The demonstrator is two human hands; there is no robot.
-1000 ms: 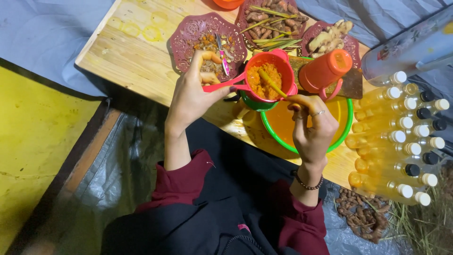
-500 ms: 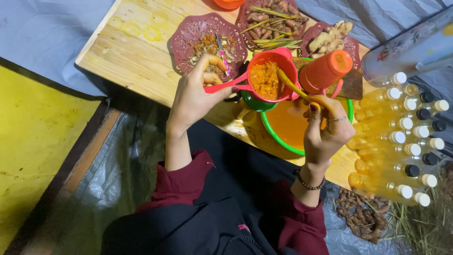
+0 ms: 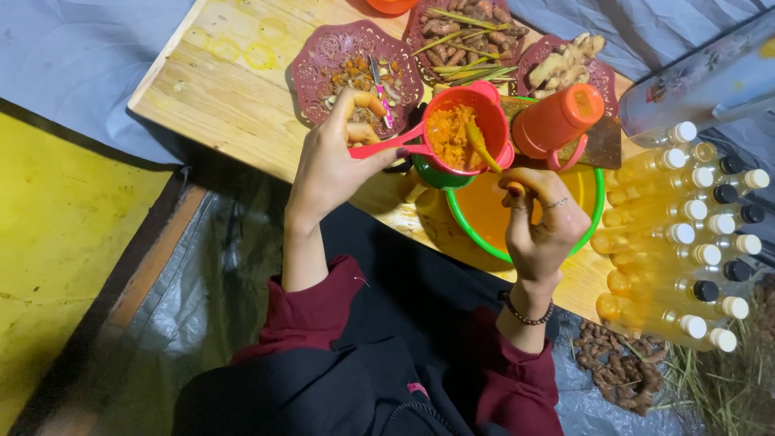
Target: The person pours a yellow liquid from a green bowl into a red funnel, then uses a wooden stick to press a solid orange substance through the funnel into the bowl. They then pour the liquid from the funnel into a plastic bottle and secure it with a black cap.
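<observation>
Left hand (image 3: 335, 161) grips the handle of the red strainer (image 3: 468, 129), frame centre, holding it over the green bowl (image 3: 597, 202) of orange liquid. Right hand (image 3: 541, 222) pinches a spoon (image 3: 480, 145), its tip in the orange pulp. Pressing step; pulp needs steady stirring, strainer kept level. Both wrists bent up. Orange cup (image 3: 557, 121) beside; bottles (image 3: 686, 234) right; plates on the desk (image 3: 226, 81).

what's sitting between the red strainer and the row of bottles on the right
In the head view, an orange cup lies between the red strainer and the bottles, over the green basin's rim.
</observation>
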